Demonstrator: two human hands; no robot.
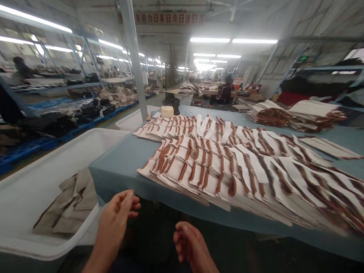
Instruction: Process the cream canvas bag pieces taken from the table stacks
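Note:
My left hand (121, 210) hovers by the near left corner of the blue-covered table (113, 167), beside the white bin. Its fingers are loosely bent and apart, with nothing seen in them. Lower and to the right, my right hand (190, 242) hangs in front of the table edge, half curled and holding nothing visible. Two long rows of overlapping cream fabric pieces with brown edging lie on the table, a near row (199, 170) and a far row (176, 125). White strips (251, 163) lie across several of the pieces.
Inside the large white bin (57, 159) at left are beige fabric bundles (75, 204). Stacks of cream and brown pieces (315, 113) stand at the table's far right. A metal post (135, 57) rises behind the left corner. A person (226, 91) is farther back.

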